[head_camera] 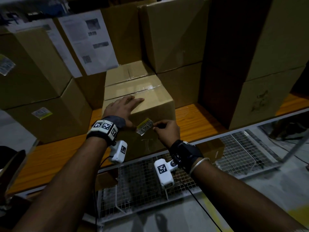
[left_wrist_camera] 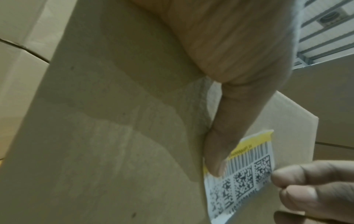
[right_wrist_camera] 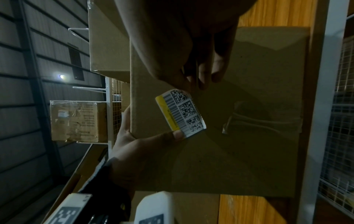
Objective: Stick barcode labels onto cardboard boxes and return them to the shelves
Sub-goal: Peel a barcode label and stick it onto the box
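A taped cardboard box [head_camera: 150, 97] stands at the front of the wooden shelf [head_camera: 197, 124]. My left hand [head_camera: 132, 113] lies flat on its top with the fingers straight. Its thumb [left_wrist_camera: 220, 151] reaches down the front face and presses the left end of a white and yellow barcode label [head_camera: 145, 126]. My right hand [head_camera: 156, 128] pinches the label's right end between thumb and fingertips. In the wrist views the label [left_wrist_camera: 247, 178] [right_wrist_camera: 182, 112] lies slanted against the box front [right_wrist_camera: 249, 136], and its right end looks lifted off the cardboard.
Stacked cardboard boxes [head_camera: 41, 91] with small labels stand to the left, taller stacks behind [head_camera: 173, 39] and to the right [head_camera: 267, 81]. Printed sheets [head_camera: 88, 41] hang on the boxes at the back left. A white wire-mesh rack [head_camera: 150, 181] sits below the shelf edge.
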